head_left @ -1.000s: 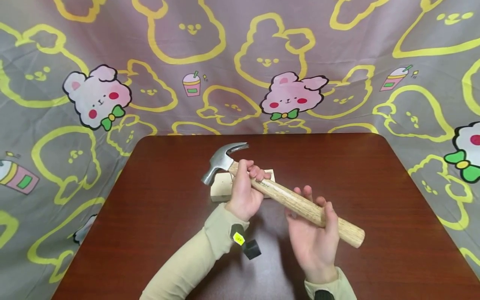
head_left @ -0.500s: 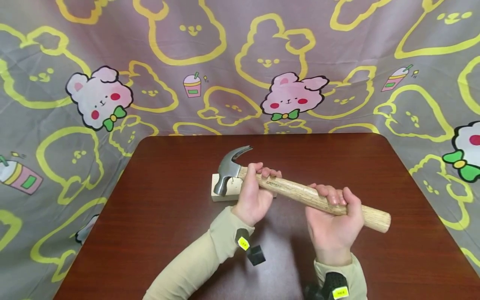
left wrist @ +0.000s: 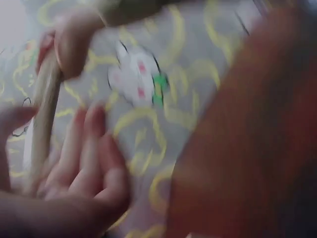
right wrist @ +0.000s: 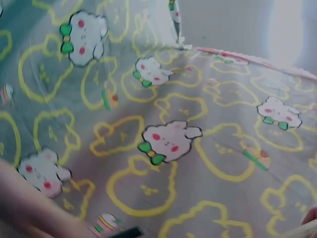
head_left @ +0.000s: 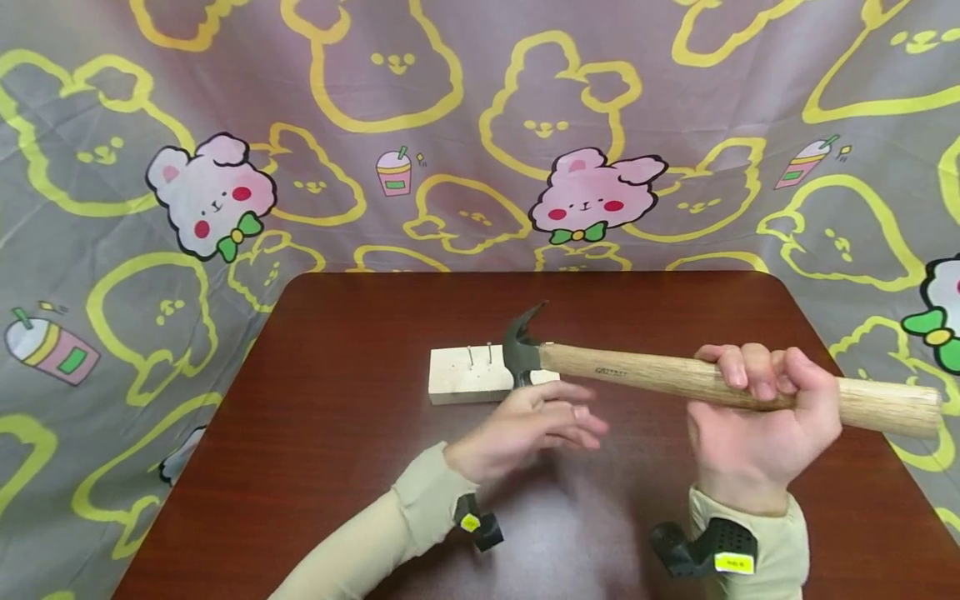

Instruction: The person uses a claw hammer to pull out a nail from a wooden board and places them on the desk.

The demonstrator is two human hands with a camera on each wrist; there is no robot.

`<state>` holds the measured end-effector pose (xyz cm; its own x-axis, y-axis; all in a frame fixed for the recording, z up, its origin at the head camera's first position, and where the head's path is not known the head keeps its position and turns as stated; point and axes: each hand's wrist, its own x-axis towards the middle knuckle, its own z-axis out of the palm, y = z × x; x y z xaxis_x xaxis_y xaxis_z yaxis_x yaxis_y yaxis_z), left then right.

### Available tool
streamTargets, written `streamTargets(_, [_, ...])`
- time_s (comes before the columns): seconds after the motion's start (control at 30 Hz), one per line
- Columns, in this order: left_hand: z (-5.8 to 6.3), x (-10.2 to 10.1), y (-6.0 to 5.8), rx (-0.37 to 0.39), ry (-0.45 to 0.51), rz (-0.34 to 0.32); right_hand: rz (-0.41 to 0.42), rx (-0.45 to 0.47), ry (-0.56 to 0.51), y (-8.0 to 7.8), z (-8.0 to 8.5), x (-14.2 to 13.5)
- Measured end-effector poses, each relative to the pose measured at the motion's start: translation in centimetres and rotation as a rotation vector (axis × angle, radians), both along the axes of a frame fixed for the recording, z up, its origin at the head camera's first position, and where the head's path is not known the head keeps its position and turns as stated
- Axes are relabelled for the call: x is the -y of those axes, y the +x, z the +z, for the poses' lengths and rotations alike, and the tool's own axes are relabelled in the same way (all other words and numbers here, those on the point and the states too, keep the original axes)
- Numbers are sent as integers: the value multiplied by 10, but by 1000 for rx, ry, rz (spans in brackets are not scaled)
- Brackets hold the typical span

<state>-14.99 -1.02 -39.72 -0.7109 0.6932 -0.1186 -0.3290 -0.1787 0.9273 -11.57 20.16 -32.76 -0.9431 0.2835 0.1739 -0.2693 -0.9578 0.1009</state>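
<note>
Patterned cloth (head_left: 465,125) spans upper frame; right hand (head_left: 761,429) grips the hammer (head_left: 600,368), likely head-heavy, best held by its handle (head_left: 660,379); blurred left hand (head_left: 525,429) seems empty, loosely spread.

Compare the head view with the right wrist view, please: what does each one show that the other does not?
Only the head view shows the table, the wooden block, the two nails standing in it and the metal head of the hammer, which the right hand grips.

Only the right wrist view shows the pink upper edge of the curtain and, beyond it, a plain pale surface with bright glare.

Both show the curtain and bare skin; a pale strip low in the right wrist view may be the hammer.
</note>
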Motion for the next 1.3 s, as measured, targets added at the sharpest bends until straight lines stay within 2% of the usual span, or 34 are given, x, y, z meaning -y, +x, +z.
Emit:
streamTargets(0.07, [-2,20,2,-153,-172,-50,-35,-20,19,1,2,-5])
streamTargets(0.13, [-4,41,1,-338,-350,-56,-82,-37,43,2,5,-10])
streamTargets(0.2, [-3,60,-2,-536,-560,-1,-118,-48,57,3,7,-14])
streamTargets(0.27, [-3,79,-8,-727,-795,88,-157,-44,71,4,10,-19])
streamTargets(0.3, [-3,87,-11,-801,-905,135,-188,-41,94,4,11,-20])
streamTargets(0.37, [-3,102,-19,-882,-1073,214,-237,-36,133,4,15,-23])
streamTargets(0.43, [-5,112,-27,-903,-1175,255,-266,-28,152,4,17,-26])
streamTargets(0.53, [-11,123,-39,-893,-1233,266,-291,-34,179,3,20,-28])
streamTargets(0.57, [-13,125,-43,-891,-1247,261,-274,-41,169,4,20,-28])
streamTargets(0.83, [-34,124,-68,-813,-1274,176,-243,-102,308,-2,18,-22])
streamTargets(1.0, [-44,118,-82,-776,-1293,143,-246,-183,477,-10,17,-12])
streamTargets(1.13, [-48,114,-89,-758,-1301,133,-311,-242,618,-19,25,-2])
streamTargets(1.3, [-48,110,-94,-791,-1299,147,-386,-276,778,-34,36,10])
